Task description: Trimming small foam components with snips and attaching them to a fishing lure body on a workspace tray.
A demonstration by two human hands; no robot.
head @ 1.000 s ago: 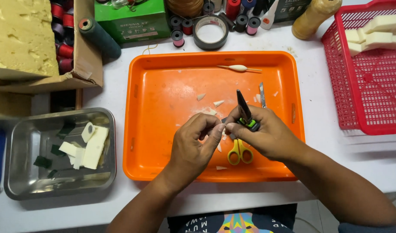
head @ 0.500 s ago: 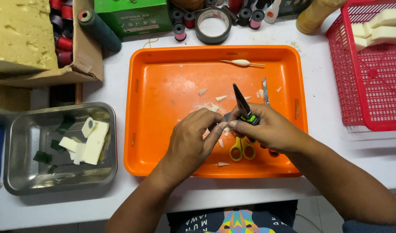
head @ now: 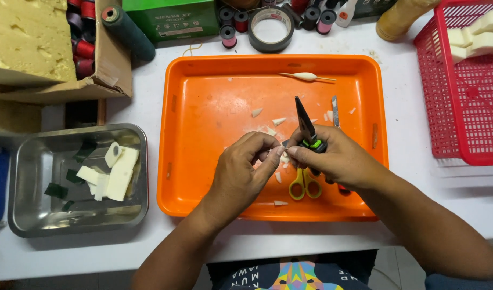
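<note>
Over the orange tray (head: 203, 107), my left hand (head: 243, 172) pinches a small pale piece (head: 281, 153) between thumb and fingers. My right hand (head: 335, 158) grips a black and green utility knife (head: 306, 126), blade pointing away from me, right against that piece. Yellow-handled scissors (head: 304, 185) lie in the tray under my hands. Small white shavings (head: 268, 121) are scattered on the tray floor. A white spindle-shaped float on a thin stick (head: 306, 77) lies near the tray's far edge.
A metal pan (head: 37, 215) at left holds white and dark green foam scraps. A cardboard box (head: 109, 70) with yellow foam and thread spools sits far left. A red basket (head: 461, 96) with white blocks stands at right. A tape roll (head: 271, 29) and spools line the back.
Both hands stay together over the tray, with only slight shifts of the fingers and knife against the small piece.
</note>
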